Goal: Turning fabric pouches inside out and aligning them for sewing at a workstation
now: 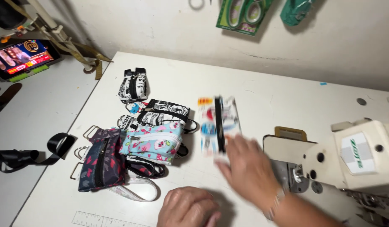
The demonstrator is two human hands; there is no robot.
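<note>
My right hand (245, 168) reaches in from the lower right, blurred, with a band at the wrist. Its fingers lie flat and apart at the near end of a white printed pouch with a black zipper (217, 126), which is also blurred on the white table (287, 96). My left hand (189, 208) rests low on the table with its fingers curled under, and nothing shows in it. To its left lies a cluster of small zip pouches: a dark floral one (100, 162), a light blue one (154, 143) and two black-and-white ones (165, 111) (133, 84).
A cream sewing machine head (354, 155) and its metal plate fill the right side. A black strap (30, 153) lies on the grey surface at left, near a phone with a lit screen (24, 56). Packaged scissors (243, 12) hang on the wall. A ruler (97, 219) lies at the front edge.
</note>
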